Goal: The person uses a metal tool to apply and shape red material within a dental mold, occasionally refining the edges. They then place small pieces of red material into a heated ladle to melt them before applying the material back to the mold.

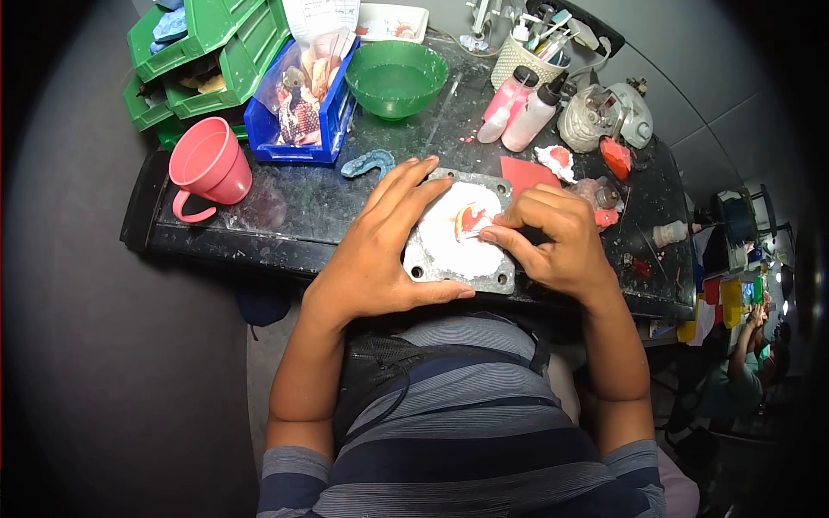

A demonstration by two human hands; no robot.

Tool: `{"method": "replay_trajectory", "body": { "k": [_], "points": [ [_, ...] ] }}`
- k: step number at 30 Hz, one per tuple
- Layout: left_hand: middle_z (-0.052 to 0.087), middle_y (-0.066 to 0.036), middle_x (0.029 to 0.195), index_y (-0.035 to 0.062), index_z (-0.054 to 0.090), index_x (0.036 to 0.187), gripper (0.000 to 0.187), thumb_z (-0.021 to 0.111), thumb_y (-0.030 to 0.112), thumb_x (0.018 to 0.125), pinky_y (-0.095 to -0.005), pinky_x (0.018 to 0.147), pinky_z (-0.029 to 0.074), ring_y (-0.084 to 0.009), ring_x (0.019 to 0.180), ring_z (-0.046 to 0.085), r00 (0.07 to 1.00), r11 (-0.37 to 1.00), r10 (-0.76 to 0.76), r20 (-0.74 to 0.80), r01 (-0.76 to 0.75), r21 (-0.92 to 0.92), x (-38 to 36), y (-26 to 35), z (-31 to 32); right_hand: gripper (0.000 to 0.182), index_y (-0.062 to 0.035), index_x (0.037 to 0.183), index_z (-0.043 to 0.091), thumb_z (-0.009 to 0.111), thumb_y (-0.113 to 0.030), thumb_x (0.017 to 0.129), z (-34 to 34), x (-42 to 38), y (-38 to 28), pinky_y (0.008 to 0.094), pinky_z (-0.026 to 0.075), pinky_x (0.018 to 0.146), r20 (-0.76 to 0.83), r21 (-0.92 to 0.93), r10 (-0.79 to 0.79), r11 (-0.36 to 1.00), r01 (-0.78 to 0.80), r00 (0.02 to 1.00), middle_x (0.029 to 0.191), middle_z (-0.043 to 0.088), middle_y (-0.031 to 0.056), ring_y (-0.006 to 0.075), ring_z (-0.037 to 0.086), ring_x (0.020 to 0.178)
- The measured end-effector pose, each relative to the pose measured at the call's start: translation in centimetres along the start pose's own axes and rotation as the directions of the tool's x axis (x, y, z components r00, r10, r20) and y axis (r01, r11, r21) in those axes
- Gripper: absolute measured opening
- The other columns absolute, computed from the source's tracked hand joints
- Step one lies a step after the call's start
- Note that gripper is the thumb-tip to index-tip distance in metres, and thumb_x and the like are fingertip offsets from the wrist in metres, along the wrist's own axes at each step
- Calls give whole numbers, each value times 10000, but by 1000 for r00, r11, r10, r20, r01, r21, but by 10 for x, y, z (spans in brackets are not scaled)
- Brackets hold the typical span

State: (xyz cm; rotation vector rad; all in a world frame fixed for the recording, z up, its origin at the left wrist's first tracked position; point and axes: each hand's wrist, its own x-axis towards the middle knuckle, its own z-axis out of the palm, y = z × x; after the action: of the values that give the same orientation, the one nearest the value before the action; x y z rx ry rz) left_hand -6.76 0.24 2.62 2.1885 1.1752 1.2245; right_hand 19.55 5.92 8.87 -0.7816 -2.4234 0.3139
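A grey metal plate (503, 281) with holes at its corners sits at the bench's front edge, filled with white plaster (458, 255). A red and pinkish dental piece (466, 222) is set in the middle of the plaster. My left hand (380, 242) lies around the plate's left side, fingers spread along the back and thumb along the front. Over the right side of the plaster, my right hand (553, 242) is closed in a pinch beside the red piece; what it pinches is too small to make out.
Behind stand a pink mug (210, 160), blue bin (298, 154), green bowl (397, 82) and green bins (250, 52). A blue horseshoe-shaped piece (369, 163), red sheet (522, 175), bottles (528, 121) and a glass burner jar (590, 121) are near. Another person (734, 380) is far right.
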Motion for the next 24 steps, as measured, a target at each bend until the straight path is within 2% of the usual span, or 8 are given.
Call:
{"method": "replay_trajectory", "body": {
  "k": [10, 12, 13, 15, 16, 18, 21, 24],
  "points": [
    [515, -303, 1647, -15, 588, 1538, 1109, 1032, 530, 680, -603, 1278, 384, -533, 1567, 436, 999, 999, 27, 31, -28, 46, 2, 2, -4, 284, -48, 813, 736, 906, -261, 890, 0, -2, 3, 431, 500, 647, -6, 65, 6, 998, -5, 1000, 743, 688, 97, 299, 659, 697],
    [514, -302, 1649, -15, 589, 1538, 1109, 1031, 531, 680, -602, 1280, 383, -531, 1568, 434, 999, 999, 26, 32, -27, 43, 1, 2, -3, 198, -16, 830, 774, 938, -125, 846, -1, 0, 1, 378, 522, 658, 23, 4, 0, 1000, 0, 1000, 790, 762, 96, 245, 697, 712],
    [514, -301, 1650, -14, 590, 1538, 1108, 1031, 531, 680, -600, 1281, 381, -529, 1570, 433, 999, 999, 22, 28, -23, 43, 1, 1, -3, 198, -16, 830, 774, 938, -125, 846, -1, -1, 1, 378, 522, 658, 22, 5, -1, 1000, 1, 1000, 790, 762, 96, 245, 697, 712],
    [512, -301, 1652, -15, 589, 1538, 1108, 1031, 530, 681, -599, 1283, 378, -528, 1569, 434, 999, 999, 17, 32, -19, 42, 1, 2, -3, 276, -54, 824, 734, 902, -263, 891, 0, -3, 1, 437, 488, 645, -2, 24, 9, 1000, -9, 1000, 745, 680, 95, 306, 640, 685],
    [510, -301, 1654, -16, 589, 1538, 1107, 1031, 528, 681, -598, 1285, 375, -526, 1569, 434, 999, 999, 15, 35, -16, 37, 2, 2, -3, 276, -54, 824, 734, 902, -263, 891, -1, -2, -1, 437, 488, 645, -2, 24, 8, 1000, -8, 1000, 745, 680, 95, 306, 640, 685],
    [508, -301, 1655, -17, 588, 1538, 1107, 1031, 528, 681, -596, 1286, 374, -526, 1569, 435, 999, 999, 13, 35, -15, 39, 2, 2, -3, 229, -36, 810, 750, 941, -160, 838, -7, -1, -7, 386, 485, 624, 19, -114, -57, 992, 59, 998, 760, 711, 74, 250, 645, 672],
    [506, -303, 1657, -18, 587, 1538, 1109, 1030, 529, 682, -593, 1288, 372, -524, 1569, 436, 999, 999, 16, 35, -18, 42, 2, 1, -3, 254, -54, 799, 732, 941, -193, 838, -5, 2, -14, 397, 466, 614, -31, -204, -129, 972, 120, 991, 744, 671, 63, 256, 619, 663],
    [505, -304, 1657, -19, 586, 1539, 1111, 1030, 531, 682, -590, 1288, 371, -523, 1568, 438, 999, 999, 26, 29, -28, 47, 2, 0, -3, 261, -67, 801, 728, 937, -216, 844, -10, -1, -18, 400, 463, 618, 11, -240, -128, 963, 127, 992, 745, 658, 52, 258, 615, 667]
  ]
}}
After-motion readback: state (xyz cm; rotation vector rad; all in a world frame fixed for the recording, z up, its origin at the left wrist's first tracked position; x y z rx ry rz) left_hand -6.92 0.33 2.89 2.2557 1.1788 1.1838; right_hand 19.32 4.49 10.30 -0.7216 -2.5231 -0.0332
